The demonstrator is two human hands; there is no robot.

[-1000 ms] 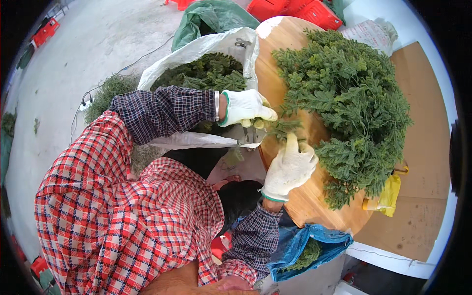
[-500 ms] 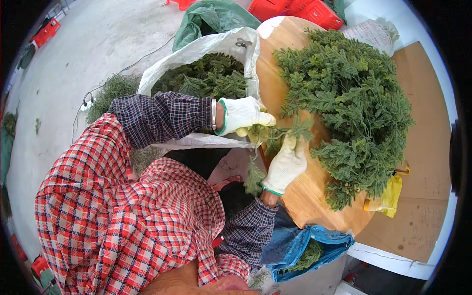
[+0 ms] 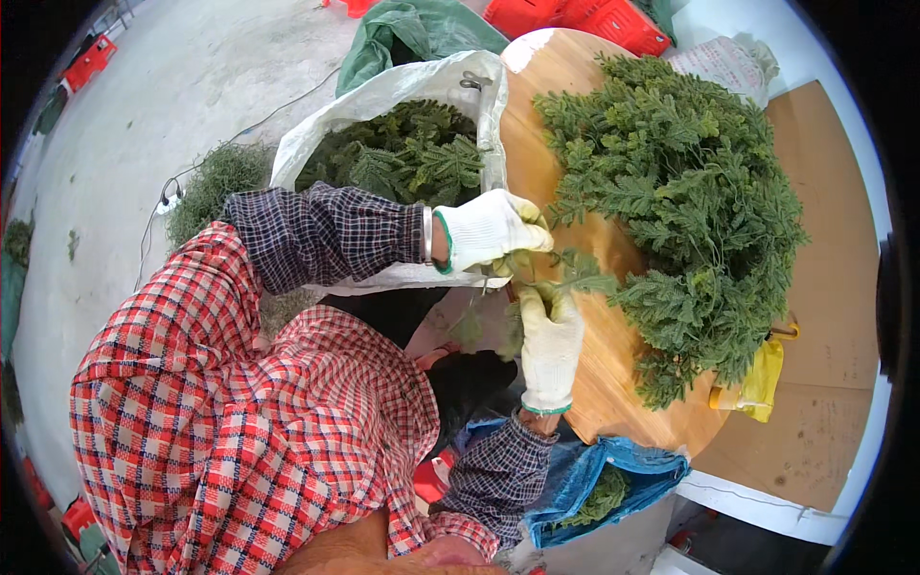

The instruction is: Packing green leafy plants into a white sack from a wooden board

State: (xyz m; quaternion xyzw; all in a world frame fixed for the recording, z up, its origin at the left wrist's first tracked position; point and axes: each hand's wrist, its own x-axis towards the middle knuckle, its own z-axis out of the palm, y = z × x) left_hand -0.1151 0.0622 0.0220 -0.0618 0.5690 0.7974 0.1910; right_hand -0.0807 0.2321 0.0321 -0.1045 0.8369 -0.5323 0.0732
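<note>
A green fir-like sprig (image 3: 585, 273) is stretched between my two gloved hands, above the edge of the round wooden table. My left hand (image 3: 494, 230), in a white glove with yellowish fingertips, is closed on its stem end. Just below it, my right hand (image 3: 553, 350), gloved the same way, pinches the sprig between thumb and fingers. Thin leafy ends hang down blurred between the hands and my lap. Beside my left forearm an upright white woven bag (image 3: 311, 144) holds many similar sprigs (image 3: 412, 153).
A large heap of green sprigs (image 3: 690, 211) covers the far side of the wooden table (image 3: 532, 105). A blue bag (image 3: 656, 484) with greenery stands below the table edge. A yellow pouch (image 3: 764, 383) lies by the heap. Cardboard (image 3: 824, 364) is beyond; a cable (image 3: 287, 110) crosses the floor.
My left hand has shifted slightly right, and my right hand has moved down and turned more upright. The sprig between them has changed angle, and its hanging ends have swung.
</note>
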